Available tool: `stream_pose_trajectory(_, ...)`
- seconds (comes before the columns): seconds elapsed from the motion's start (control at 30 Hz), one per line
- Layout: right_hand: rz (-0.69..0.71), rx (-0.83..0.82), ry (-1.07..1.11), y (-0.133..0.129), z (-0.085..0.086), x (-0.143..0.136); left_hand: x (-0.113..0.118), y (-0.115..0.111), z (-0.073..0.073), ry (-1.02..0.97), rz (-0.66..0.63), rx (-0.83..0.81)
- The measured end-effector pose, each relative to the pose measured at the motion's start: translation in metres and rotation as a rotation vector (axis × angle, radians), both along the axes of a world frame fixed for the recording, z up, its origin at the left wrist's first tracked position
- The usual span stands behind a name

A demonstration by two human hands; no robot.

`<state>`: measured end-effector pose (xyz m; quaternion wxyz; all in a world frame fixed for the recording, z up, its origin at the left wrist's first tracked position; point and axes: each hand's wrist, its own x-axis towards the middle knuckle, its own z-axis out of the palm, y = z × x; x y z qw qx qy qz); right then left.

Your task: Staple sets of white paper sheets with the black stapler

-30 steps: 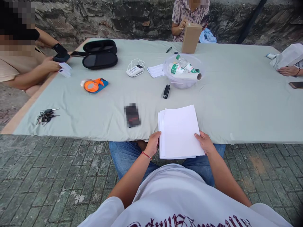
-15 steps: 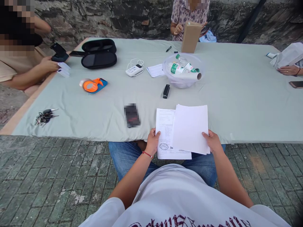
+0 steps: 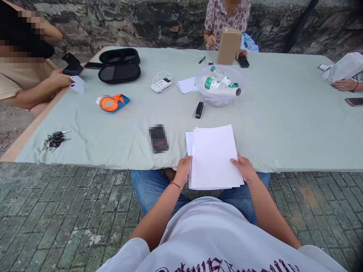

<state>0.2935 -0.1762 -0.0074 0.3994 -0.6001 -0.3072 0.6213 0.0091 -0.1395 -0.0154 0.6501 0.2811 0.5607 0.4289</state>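
My left hand (image 3: 184,169) grips the left side of a stack of white papers (image 3: 214,158), and my right hand (image 3: 244,169) grips its right side. The stack is at the near edge of the table (image 3: 283,132), partly over it. Beyond the papers lies a black stapler (image 3: 199,110); farther is a plastic bowl (image 3: 218,101) containing bottles (image 3: 211,82). A tape dispenser (image 3: 113,103) lies more to the left.

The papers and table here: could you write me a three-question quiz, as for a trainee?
1. Which of these is nearest the black stapler: (A) keys, (B) plastic basin, (C) tape dispenser?
2. True or false: only one hand holds the papers.
3. Fill in: the red bracelet is on the ____ wrist.

Key: 1. B. 2. False: left hand and right hand both hold them. 3. Left.
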Motion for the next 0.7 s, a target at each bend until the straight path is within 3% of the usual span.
stream_pose_trajectory(0.13,0.037,0.016,-0.085,0.002,-0.012,-0.009,-0.001,0.001,-0.007,0.147,-0.008,0.032)
stream_pose_trajectory(0.27,0.011,0.022,-0.236,0.001,-0.022,-0.002,0.003,0.001,-0.014,0.131,0.050,-0.015)
stream_pose_trajectory(0.43,-0.037,0.038,-0.372,-0.003,-0.022,0.017,0.004,0.003,-0.014,0.121,0.100,-0.023)
stream_pose_trajectory(0.7,-0.296,0.010,-0.183,-0.008,-0.011,0.062,0.001,0.005,-0.012,0.090,0.099,0.014)
